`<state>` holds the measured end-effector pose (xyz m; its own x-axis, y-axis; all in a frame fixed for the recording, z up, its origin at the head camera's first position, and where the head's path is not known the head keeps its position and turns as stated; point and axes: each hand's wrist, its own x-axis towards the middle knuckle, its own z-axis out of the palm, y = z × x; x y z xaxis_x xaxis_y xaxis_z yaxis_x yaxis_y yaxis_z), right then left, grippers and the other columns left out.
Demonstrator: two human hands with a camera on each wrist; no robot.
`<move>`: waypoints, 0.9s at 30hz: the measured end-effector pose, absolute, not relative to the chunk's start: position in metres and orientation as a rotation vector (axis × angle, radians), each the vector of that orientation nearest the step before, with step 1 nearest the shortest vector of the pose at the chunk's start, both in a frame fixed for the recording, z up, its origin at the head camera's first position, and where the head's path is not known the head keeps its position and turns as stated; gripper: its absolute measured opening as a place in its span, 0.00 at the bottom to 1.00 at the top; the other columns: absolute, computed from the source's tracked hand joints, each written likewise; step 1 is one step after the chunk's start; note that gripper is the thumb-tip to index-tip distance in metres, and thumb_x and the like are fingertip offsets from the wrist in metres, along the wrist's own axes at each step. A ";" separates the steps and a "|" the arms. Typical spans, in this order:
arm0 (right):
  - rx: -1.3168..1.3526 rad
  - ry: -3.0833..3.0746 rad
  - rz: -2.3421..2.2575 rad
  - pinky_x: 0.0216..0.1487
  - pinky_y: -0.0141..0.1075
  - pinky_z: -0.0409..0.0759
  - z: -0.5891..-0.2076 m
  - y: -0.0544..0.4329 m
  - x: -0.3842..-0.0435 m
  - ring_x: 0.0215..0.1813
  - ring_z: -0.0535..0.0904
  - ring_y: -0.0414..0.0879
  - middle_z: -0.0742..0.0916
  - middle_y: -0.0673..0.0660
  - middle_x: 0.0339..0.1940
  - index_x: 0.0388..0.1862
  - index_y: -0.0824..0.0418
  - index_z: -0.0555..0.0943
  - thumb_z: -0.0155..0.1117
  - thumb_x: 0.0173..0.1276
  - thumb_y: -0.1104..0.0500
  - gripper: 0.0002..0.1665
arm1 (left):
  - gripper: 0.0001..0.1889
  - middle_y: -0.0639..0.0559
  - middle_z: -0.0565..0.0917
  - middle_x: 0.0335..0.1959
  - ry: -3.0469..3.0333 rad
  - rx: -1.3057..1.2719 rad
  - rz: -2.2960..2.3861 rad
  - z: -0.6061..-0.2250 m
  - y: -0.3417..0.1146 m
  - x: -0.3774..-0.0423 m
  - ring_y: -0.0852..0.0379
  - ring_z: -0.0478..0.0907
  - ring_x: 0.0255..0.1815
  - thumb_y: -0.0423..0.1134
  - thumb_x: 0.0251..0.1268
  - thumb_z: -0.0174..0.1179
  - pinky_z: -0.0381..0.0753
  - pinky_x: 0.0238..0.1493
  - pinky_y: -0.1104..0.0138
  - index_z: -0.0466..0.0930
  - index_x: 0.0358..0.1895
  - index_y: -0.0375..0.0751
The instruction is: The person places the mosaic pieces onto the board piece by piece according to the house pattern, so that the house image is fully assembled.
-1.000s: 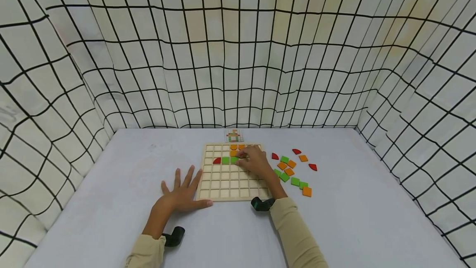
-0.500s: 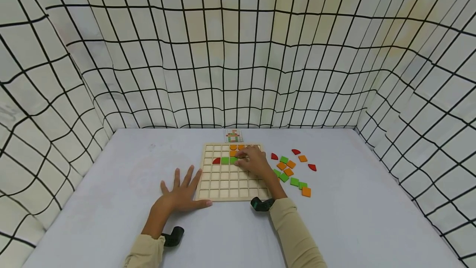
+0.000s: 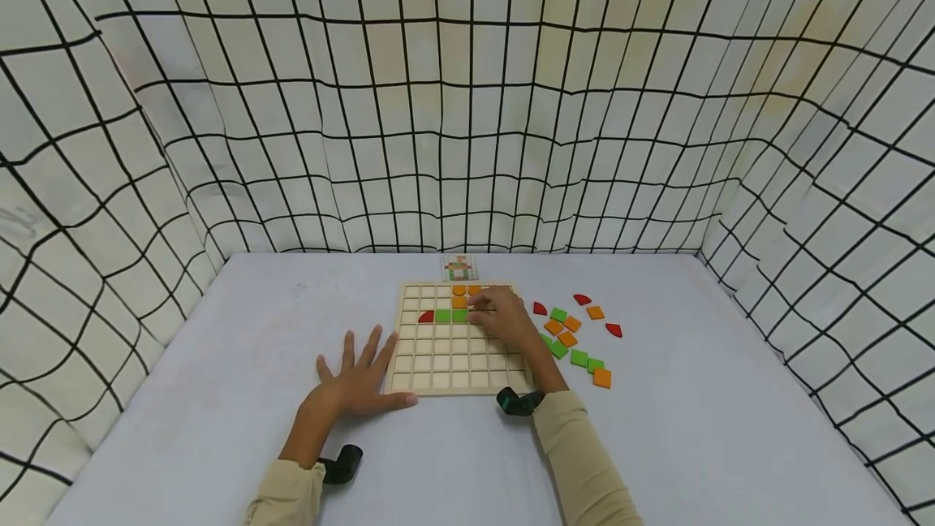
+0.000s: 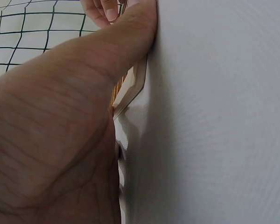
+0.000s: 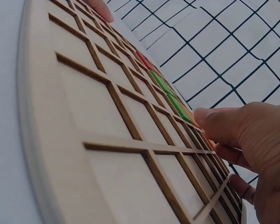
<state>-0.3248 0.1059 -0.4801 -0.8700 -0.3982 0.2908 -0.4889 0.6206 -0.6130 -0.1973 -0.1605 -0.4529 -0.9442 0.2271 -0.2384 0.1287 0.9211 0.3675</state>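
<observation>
"right hand has shifted slightly rightward over the wooden grid board. is it pinching a tile?"
"can't tell; its thumb and fingers are bent and hide what's between them. two green square tiles sit in cells just left of its thumb."
"how would they handle?"
"light and stiff, i'd guess, perhaps slippery; take opposite edges. well left of that grip, the left hand lies spread against the board, holding nothing."
</observation>
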 end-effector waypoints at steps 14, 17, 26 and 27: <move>0.436 -2.648 1.152 0.51 0.48 0.77 -0.474 0.141 -0.323 0.50 0.79 0.54 0.86 0.58 0.42 0.45 0.61 0.86 0.67 0.67 0.60 0.09 | 0.60 0.36 0.37 0.80 2.799 0.259 0.513 -0.454 -0.159 -0.196 0.24 0.25 0.76 0.73 0.50 0.61 0.28 0.60 0.22 0.44 0.79 0.43; 0.368 -2.633 1.131 0.51 0.50 0.77 -0.473 0.156 -0.323 0.51 0.79 0.57 0.86 0.61 0.44 0.46 0.64 0.85 0.68 0.66 0.61 0.12 | 0.60 0.36 0.37 0.80 2.798 0.258 0.511 -0.455 -0.159 -0.197 0.24 0.25 0.76 0.74 0.50 0.61 0.28 0.60 0.22 0.43 0.79 0.44; 0.176 -2.797 1.037 0.60 0.51 0.74 -0.470 0.193 -0.324 0.57 0.76 0.58 0.84 0.64 0.51 0.49 0.65 0.84 0.70 0.64 0.56 0.18 | 0.61 0.37 0.35 0.80 2.793 0.244 0.501 -0.457 -0.159 -0.200 0.25 0.23 0.76 0.74 0.49 0.60 0.27 0.60 0.22 0.42 0.79 0.45; 0.175 -2.819 1.022 0.59 0.51 0.74 -0.470 0.195 -0.324 0.56 0.76 0.58 0.84 0.64 0.50 0.48 0.65 0.84 0.71 0.63 0.56 0.18 | 0.61 0.37 0.35 0.80 2.793 0.243 0.500 -0.458 -0.159 -0.201 0.25 0.23 0.76 0.74 0.49 0.60 0.26 0.60 0.22 0.42 0.79 0.45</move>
